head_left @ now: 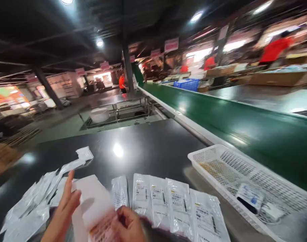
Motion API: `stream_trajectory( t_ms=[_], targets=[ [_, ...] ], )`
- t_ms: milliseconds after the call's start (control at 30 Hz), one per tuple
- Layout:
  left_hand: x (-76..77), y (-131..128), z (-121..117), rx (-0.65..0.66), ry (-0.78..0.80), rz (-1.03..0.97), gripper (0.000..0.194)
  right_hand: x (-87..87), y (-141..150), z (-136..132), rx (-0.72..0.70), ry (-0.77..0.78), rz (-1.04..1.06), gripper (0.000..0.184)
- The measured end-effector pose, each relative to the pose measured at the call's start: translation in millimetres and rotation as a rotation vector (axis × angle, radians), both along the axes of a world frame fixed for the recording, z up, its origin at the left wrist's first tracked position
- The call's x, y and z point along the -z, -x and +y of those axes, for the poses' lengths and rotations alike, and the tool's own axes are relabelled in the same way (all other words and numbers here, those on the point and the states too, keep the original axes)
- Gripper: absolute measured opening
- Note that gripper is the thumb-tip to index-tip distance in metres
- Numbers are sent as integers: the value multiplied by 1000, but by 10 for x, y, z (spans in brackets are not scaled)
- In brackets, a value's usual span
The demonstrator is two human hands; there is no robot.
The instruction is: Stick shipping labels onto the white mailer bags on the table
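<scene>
My left hand (65,211) rests at the bottom left with its fingers stretched up against a white box or card (92,198). My right hand (129,225) is curled at the bottom centre, gripping the lower edge of that same white item, which is motion-blurred. A row of several clear plastic packets with printed labels (168,205) lies just right of my hands on the dark table (143,144). A heap of empty clear bags (37,201) lies to the left.
A white perforated plastic basket (244,181) at the right holds a small packaged item (249,198). Behind it runs a green conveyor belt (231,117). People in orange shirts work far off by blue crates and cardboard boxes.
</scene>
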State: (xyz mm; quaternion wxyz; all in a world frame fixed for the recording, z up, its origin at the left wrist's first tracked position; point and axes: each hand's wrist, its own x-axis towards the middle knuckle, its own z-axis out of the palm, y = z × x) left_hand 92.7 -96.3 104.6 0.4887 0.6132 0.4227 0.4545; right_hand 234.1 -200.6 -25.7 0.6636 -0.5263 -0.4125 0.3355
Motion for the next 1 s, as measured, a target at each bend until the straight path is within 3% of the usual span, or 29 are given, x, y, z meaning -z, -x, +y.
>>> stream_trajectory(
  t_ms=[100,133,233,300,400,433,500,533,600,767,900,1000],
  targets=[
    [113,-25,-221,324,152,-4,107,-213,66,-95,62,22,177,34],
    [160,-59,-306,367,159,4,110,-276,65,-118,89,22,204,34],
    [291,-119,-514,256,73,114,98,-376,70,-165,86,-11,121,30],
    [342,-87,-577,233,55,195,85,-387,84,-185,160,-54,18,20],
    [357,11,-601,306,59,313,57,-438,55,-209,301,-107,-126,36],
    [354,37,-608,330,55,344,43,-478,28,-215,244,-102,-164,37],
    [354,64,-626,352,66,354,22,-574,-36,-224,13,-53,-209,19],
    [361,68,-637,351,88,332,23,-617,-64,-226,-90,-21,-214,8],
    [396,66,-652,320,125,293,30,-659,-95,-229,-169,33,-196,10],
    [567,79,-628,249,39,419,42,-505,-9,-212,-74,127,-145,15],
    [710,167,-545,246,-26,545,45,-443,-19,-157,3,6,-192,18],
    [777,355,-439,343,15,619,45,-554,-313,-39,236,-85,-172,18]
  ],
)
